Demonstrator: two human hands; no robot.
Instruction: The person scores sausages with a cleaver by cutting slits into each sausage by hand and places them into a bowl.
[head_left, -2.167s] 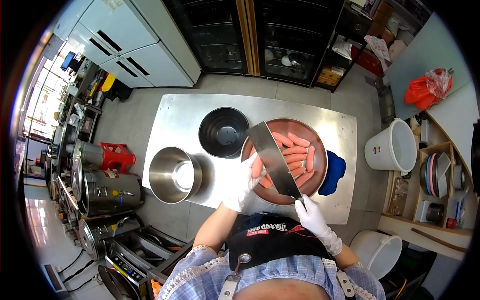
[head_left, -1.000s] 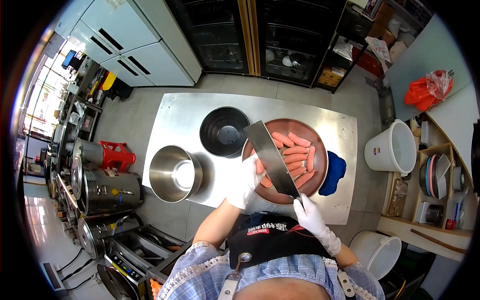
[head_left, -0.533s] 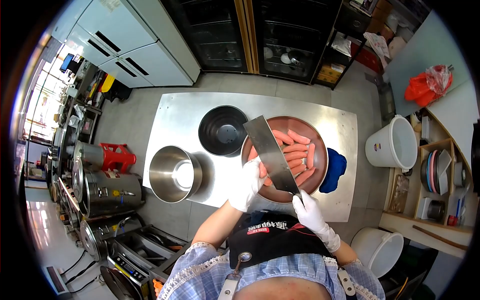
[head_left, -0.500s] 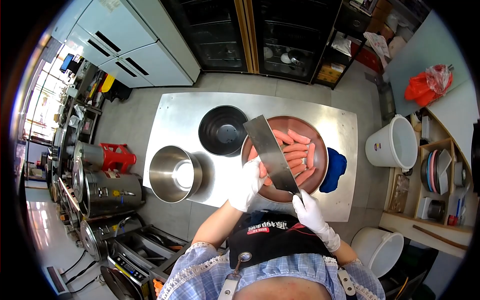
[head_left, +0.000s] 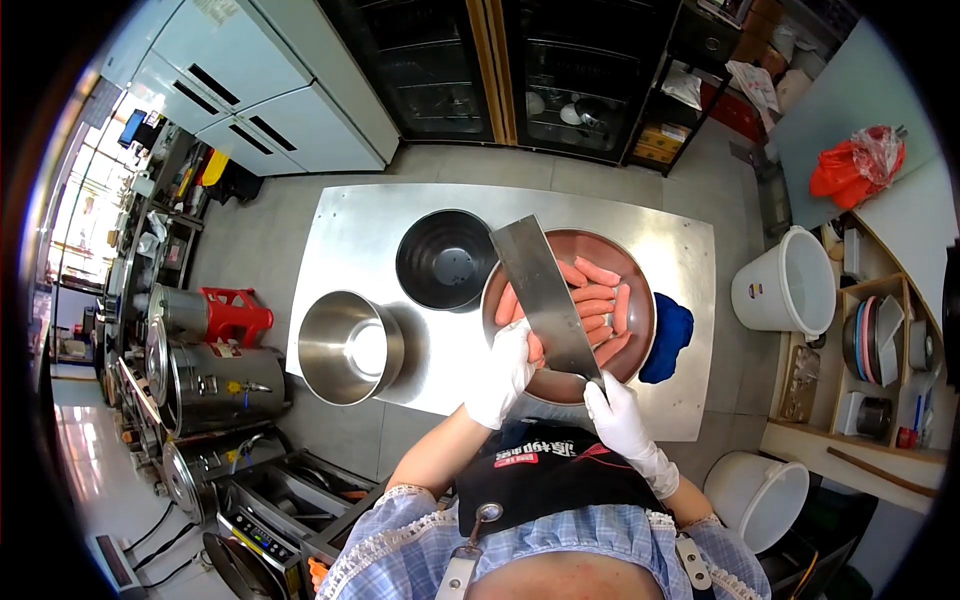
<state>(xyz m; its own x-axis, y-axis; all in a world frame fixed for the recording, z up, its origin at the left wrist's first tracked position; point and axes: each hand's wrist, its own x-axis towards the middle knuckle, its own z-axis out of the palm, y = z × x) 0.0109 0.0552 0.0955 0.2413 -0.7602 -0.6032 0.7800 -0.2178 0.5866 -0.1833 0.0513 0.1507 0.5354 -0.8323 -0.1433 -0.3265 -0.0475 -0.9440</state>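
Observation:
A brown pan (head_left: 560,393) holds several pink-orange sausages (head_left: 595,293). My right hand (head_left: 622,420), in a white glove, grips the handle of a wide-bladed cleaver (head_left: 545,290). The blade lies slantwise above the pan, pointing up and left, and covers part of what is in it. My left hand (head_left: 503,375), also white-gloved, is closed at the pan's near left side around a sausage (head_left: 536,350), which sticks out beside the blade. Part of the left fingers is hard to make out.
A black bowl (head_left: 445,260) stands left of the pan, with a steel pot (head_left: 350,348) nearer me. A blue cloth (head_left: 668,338) lies right of the pan on the steel table (head_left: 440,390). White buckets (head_left: 785,285) stand on the right, beyond the table's edge.
The cleaver has shifted slightly up and to the right with my right hand. My left hand has moved a little right along the near side of the pan.

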